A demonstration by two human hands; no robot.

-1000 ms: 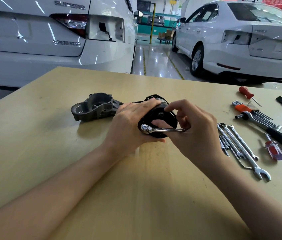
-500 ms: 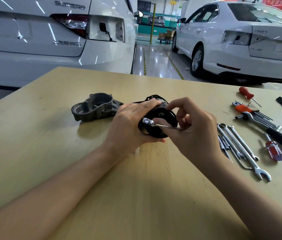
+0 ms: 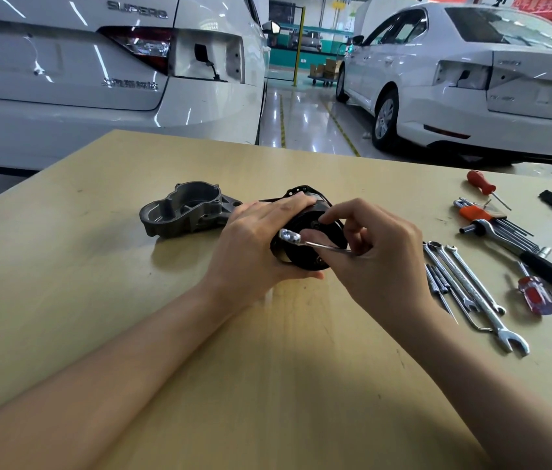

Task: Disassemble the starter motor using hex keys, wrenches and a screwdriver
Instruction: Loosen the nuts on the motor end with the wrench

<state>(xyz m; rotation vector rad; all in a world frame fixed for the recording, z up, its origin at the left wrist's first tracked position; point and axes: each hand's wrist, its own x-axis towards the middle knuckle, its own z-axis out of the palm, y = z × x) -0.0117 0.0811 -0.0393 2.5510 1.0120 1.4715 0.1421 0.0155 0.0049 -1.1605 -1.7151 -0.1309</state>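
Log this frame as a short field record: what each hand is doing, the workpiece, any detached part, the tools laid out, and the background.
left hand: left hand grips the black motor body, steadying it on the table
right hand: right hand holds a small wrench at the motor's end face
detached part: grey cast housing lies on the table, left of the motor
spare tools: combination wrenches, hex key set, two red-handled screwdrivers to the right
background: two white cars
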